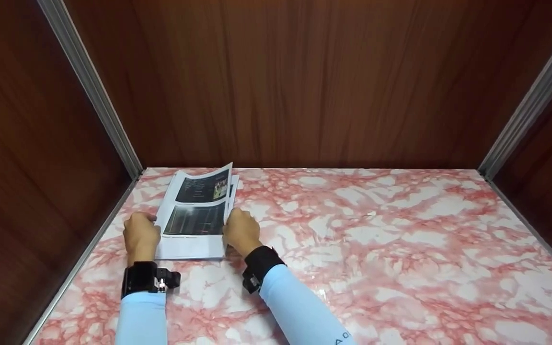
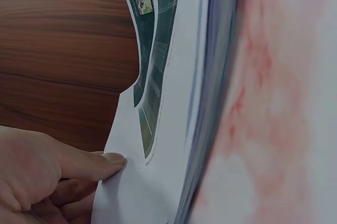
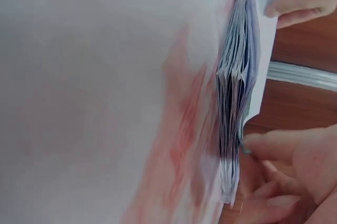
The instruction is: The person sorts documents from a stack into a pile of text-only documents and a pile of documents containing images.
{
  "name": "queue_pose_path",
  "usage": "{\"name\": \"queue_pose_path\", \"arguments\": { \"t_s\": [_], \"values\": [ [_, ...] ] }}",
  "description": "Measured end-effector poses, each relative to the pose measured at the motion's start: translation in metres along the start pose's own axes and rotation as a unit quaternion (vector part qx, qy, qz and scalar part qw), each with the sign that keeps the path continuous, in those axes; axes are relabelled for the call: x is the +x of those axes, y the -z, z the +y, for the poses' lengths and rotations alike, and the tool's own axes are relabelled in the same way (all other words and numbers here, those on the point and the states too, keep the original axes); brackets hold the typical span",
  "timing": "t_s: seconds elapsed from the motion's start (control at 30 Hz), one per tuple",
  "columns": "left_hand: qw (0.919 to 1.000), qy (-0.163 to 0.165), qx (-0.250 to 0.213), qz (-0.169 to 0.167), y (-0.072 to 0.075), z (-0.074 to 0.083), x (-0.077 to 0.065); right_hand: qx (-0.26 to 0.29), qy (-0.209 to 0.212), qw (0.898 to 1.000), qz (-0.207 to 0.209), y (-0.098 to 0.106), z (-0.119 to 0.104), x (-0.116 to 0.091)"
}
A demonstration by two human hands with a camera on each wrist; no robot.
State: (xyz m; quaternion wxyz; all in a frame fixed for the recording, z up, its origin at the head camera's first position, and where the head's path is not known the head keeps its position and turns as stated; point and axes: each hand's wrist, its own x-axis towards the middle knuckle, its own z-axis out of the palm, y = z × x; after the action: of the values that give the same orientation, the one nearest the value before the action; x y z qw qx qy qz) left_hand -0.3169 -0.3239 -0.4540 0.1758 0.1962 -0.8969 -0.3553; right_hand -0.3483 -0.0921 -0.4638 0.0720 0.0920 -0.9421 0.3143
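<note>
A stack of printed paper sheets [image 1: 189, 247] lies at the left of the table, its top page bearing two dark pictures. My left hand [image 1: 142, 235] pinches the stack's left edge; in the left wrist view its thumb [image 2: 111, 165] presses on the white margin with the fingers underneath. At the opposite edge, my right hand [image 1: 242, 232] pinches the paper between thumb and curled fingers. The top page bends, and its far right corner stands up off the pile. Seen from the right wrist, the sheet edges [image 3: 231, 81] fan slightly apart near the right hand's fingertips.
The table [image 1: 352, 268] has a red and white marbled surface. Dark wood panels [image 1: 285, 86] rise behind it and at both sides, joined by metal corner posts [image 1: 98, 91]. The stack sits near the left rear corner.
</note>
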Motion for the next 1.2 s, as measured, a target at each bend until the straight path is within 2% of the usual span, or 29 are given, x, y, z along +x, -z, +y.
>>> {"name": "queue_pose_path", "arguments": {
  "t_s": [0.1, 0.2, 0.4, 0.53, 0.67, 0.73, 0.87, 0.97, 1.07, 1.2],
  "values": [
    [0.9998, 0.009, -0.019, 0.002, 0.003, 0.002, -0.001, 0.067, -0.012, 0.997, -0.025, 0.003, 0.004, 0.003],
    [0.9991, 0.011, -0.04, -0.003, 0.004, 0.007, -0.002, 0.116, -0.021, 0.993, -0.03, 0.007, 0.01, 0.005],
    [0.9979, -0.007, -0.064, -0.008, 0.001, 0.026, -0.006, 0.179, -0.032, 0.983, -0.029, 0.028, 0.031, 0.008],
    [0.997, -0.02, -0.074, -0.008, 0.001, 0.044, -0.01, 0.203, -0.033, 0.979, -0.015, 0.047, 0.044, 0.01],
    [0.9958, -0.029, -0.084, -0.021, -0.002, 0.063, -0.016, 0.225, -0.038, 0.974, 0.002, 0.068, 0.059, 0.011],
    [0.9948, -0.036, -0.09, -0.033, -0.008, 0.072, -0.02, 0.243, -0.048, 0.969, 0.006, 0.081, 0.068, 0.009],
    [0.9925, -0.06, -0.093, -0.051, -0.025, 0.092, -0.029, 0.239, -0.072, 0.968, 0.021, 0.108, 0.09, 0.003],
    [0.9905, -0.075, -0.097, -0.064, -0.039, 0.106, -0.037, 0.22, -0.084, 0.971, 0.029, 0.126, 0.108, -0.001],
    [0.9888, -0.084, -0.095, -0.079, -0.053, 0.118, -0.045, 0.217, -0.103, 0.97, 0.025, 0.14, 0.124, -0.007],
    [0.9882, -0.088, -0.079, -0.097, -0.068, 0.128, -0.054, 0.195, -0.123, 0.973, 0.016, 0.154, 0.14, -0.015]
  ]
}}
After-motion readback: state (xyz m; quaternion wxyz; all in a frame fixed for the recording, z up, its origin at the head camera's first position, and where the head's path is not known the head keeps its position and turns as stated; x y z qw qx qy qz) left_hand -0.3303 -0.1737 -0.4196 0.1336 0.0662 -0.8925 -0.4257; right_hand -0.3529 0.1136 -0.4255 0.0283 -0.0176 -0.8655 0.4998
